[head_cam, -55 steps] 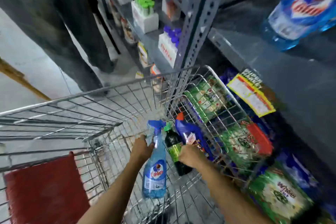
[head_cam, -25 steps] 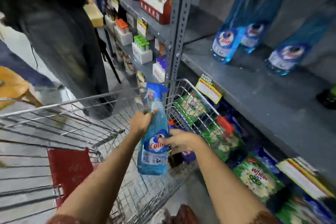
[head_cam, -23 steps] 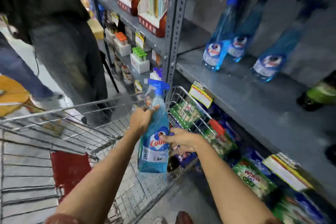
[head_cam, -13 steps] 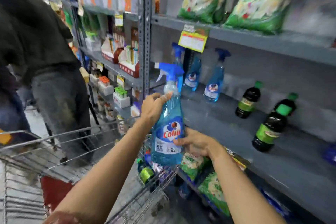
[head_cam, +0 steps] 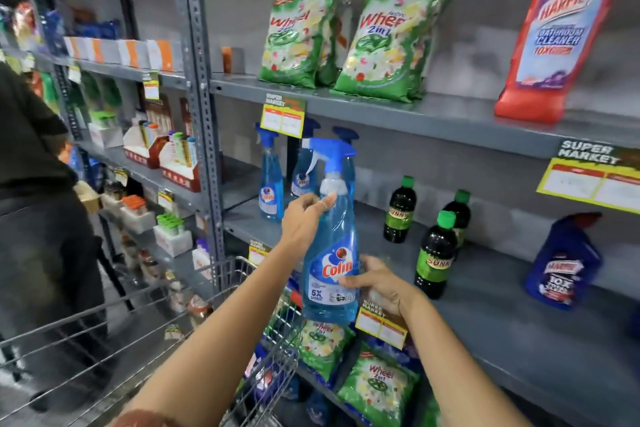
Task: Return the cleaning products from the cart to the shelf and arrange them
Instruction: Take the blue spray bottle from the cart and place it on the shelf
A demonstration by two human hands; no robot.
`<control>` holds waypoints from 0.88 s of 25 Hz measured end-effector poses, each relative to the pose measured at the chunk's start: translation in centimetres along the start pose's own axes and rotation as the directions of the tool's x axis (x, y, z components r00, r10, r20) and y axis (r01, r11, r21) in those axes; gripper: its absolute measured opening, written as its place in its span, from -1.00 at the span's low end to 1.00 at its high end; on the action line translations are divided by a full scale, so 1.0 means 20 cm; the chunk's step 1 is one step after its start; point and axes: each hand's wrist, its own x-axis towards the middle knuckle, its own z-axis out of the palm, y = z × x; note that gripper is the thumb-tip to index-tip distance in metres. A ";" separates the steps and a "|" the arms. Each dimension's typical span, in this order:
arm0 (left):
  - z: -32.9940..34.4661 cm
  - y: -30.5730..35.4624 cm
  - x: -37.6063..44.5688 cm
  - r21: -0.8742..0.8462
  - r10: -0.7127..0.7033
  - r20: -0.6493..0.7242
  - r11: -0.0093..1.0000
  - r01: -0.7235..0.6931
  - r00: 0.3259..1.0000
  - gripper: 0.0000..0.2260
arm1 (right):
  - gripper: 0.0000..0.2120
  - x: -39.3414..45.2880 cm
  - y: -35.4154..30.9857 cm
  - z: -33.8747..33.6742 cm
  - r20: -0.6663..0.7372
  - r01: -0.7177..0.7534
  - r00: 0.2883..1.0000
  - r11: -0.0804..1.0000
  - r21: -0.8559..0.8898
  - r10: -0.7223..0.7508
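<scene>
I hold a blue Colin spray bottle (head_cam: 330, 253) upright in the air in front of the middle shelf (head_cam: 502, 333). My left hand (head_cam: 303, 218) grips its neck just under the trigger. My right hand (head_cam: 375, 282) holds its lower body from the right. On the shelf behind stand other blue Colin sprays (head_cam: 270, 180), three dark bottles with green caps (head_cam: 434, 256) and a blue Harpic bottle (head_cam: 562, 262). The wire cart (head_cam: 242, 291) is below my arms, its contents mostly hidden.
A person in dark clothes (head_cam: 38, 191) stands at the left by the cart. The upper shelf carries green Wheel detergent bags (head_cam: 381, 42) and a red Harpic bottle (head_cam: 557, 31). More Wheel bags (head_cam: 377, 388) lie on the lowest shelf. Yellow price tags (head_cam: 588, 180) hang from the shelf edges.
Both hands lifted the Colin spray bottle out of the cart and up to the height of the middle shelf. My view rose from the cart to the shelves.
</scene>
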 end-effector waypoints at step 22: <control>-0.08 -0.32 0.89 0.056 -0.024 0.165 0.998 0.015 0.986 -0.90 | -0.59 1.10 0.15 0.02 -0.609 -0.002 0.751 0.921 -0.389 -0.256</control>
